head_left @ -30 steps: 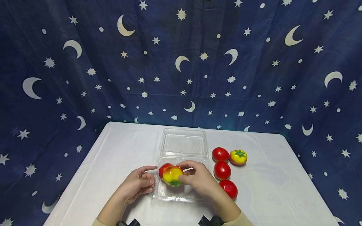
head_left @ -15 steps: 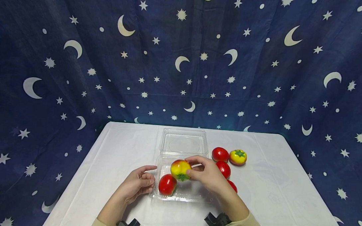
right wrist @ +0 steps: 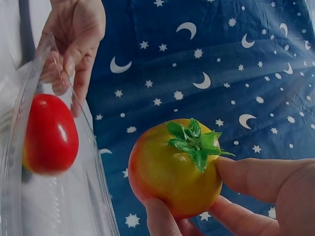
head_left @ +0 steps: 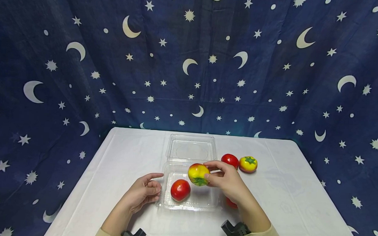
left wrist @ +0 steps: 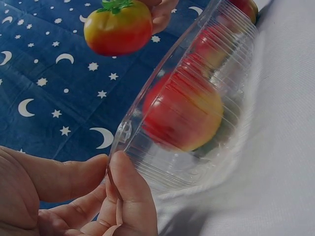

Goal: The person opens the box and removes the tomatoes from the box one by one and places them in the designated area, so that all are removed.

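Observation:
My right hand (head_left: 227, 178) grips a yellow-and-red toy tomato (head_left: 197, 172) by its side, held above the clear plastic container (head_left: 203, 201). Its green leafy top faces me in the right wrist view, where thumb and fingers (right wrist: 246, 178) hold it. Inside the container's base, towards the left, a red toy tomato (head_left: 180, 190) lies by itself. At the left edge, my left hand (head_left: 145, 192) pinches the container's rim between thumb and finger, as the left wrist view (left wrist: 130, 191) shows. The hinged lid (head_left: 192, 150) lies folded back, away from me.
Right of the container sit a red toy tomato (head_left: 230, 160) and a yellow one with green leaves (head_left: 248, 164). Another red one (head_left: 231, 203) is mostly hidden behind my right forearm. White cloth covers the table (head_left: 298, 205); a dark starry curtain (head_left: 271, 82) hangs behind.
My right hand has moved right and slightly away with the yellow-and-red toy tomato. The red tomato in the container rolled towards me, then a little right. My left hand stays put.

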Action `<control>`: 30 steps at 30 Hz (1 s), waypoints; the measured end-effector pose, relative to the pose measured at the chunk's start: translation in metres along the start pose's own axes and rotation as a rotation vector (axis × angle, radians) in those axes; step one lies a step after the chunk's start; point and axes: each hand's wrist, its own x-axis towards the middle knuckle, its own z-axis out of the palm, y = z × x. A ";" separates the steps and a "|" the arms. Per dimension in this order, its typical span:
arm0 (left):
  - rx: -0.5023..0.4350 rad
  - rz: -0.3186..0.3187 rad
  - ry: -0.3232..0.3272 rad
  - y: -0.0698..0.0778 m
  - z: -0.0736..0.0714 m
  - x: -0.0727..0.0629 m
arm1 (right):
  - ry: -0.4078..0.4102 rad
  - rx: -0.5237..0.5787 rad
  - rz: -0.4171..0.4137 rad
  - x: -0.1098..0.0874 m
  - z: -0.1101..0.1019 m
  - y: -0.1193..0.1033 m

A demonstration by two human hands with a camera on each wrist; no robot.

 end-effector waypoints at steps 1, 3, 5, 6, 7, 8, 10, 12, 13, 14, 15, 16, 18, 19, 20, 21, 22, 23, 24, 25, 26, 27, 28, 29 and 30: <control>0.001 0.000 0.001 0.000 0.000 0.000 | 0.001 0.001 -0.002 -0.001 -0.002 0.001; 0.002 0.000 0.004 0.000 0.000 0.000 | 0.001 0.003 -0.010 -0.003 -0.007 0.002; 0.005 -0.001 0.007 0.000 0.000 0.000 | 0.004 0.001 -0.014 -0.005 -0.012 0.003; 0.005 -0.001 0.007 0.000 0.000 0.000 | 0.006 -0.003 -0.012 -0.005 -0.014 0.003; 0.005 0.000 0.007 0.000 0.000 0.000 | 0.011 -0.006 -0.010 -0.006 -0.017 0.004; 0.005 0.000 0.006 0.000 -0.001 -0.001 | 0.015 -0.008 -0.010 -0.007 -0.019 0.004; 0.006 0.002 0.004 0.000 -0.001 -0.001 | 0.023 -0.012 -0.003 -0.009 -0.024 0.005; 0.005 0.003 0.002 0.001 -0.001 -0.001 | 0.034 -0.011 0.008 -0.012 -0.029 0.006; 0.005 0.003 0.001 0.001 -0.001 -0.001 | 0.042 -0.009 0.013 -0.013 -0.031 0.006; 0.005 0.002 -0.001 0.001 -0.001 -0.001 | 0.048 -0.007 0.019 -0.014 -0.034 0.006; 0.005 0.000 -0.002 0.001 -0.001 -0.001 | 0.055 -0.007 0.024 -0.015 -0.036 0.007; 0.004 -0.001 -0.002 0.001 -0.001 -0.001 | 0.063 -0.003 0.029 -0.016 -0.038 0.007; 0.003 -0.004 -0.003 0.001 -0.001 -0.001 | 0.076 0.006 0.031 -0.017 -0.043 0.008; 0.003 -0.005 -0.002 0.001 -0.001 -0.001 | 0.082 0.007 0.030 -0.017 -0.045 0.009; 0.003 -0.005 -0.002 0.000 -0.001 -0.001 | 0.086 0.009 0.029 -0.018 -0.048 0.010; 0.003 -0.005 -0.001 0.000 -0.001 0.000 | 0.089 0.012 0.025 -0.018 -0.050 0.011; 0.004 -0.005 0.000 0.000 -0.001 0.000 | 0.090 0.015 0.020 -0.019 -0.053 0.012; 0.005 -0.006 0.001 0.000 -0.001 0.000 | 0.092 0.018 0.014 -0.019 -0.056 0.014; 0.005 -0.005 0.002 0.000 -0.001 0.000 | 0.094 0.017 0.009 -0.020 -0.058 0.015; 0.005 -0.005 0.002 0.000 -0.001 0.000 | 0.097 0.011 0.004 -0.020 -0.061 0.016; 0.005 -0.005 0.003 0.000 -0.001 0.000 | 0.101 0.005 -0.001 -0.021 -0.063 0.017; 0.004 -0.005 0.003 0.000 -0.001 0.000 | 0.108 -0.002 -0.004 -0.021 -0.065 0.019; 0.004 -0.005 0.003 0.000 -0.001 0.000 | 0.112 -0.008 -0.006 -0.022 -0.067 0.020; 0.003 -0.006 0.004 0.000 -0.001 0.000 | 0.120 -0.015 -0.005 -0.023 -0.069 0.020; 0.002 -0.007 0.005 0.000 -0.001 0.000 | 0.127 -0.028 -0.003 -0.023 -0.071 0.021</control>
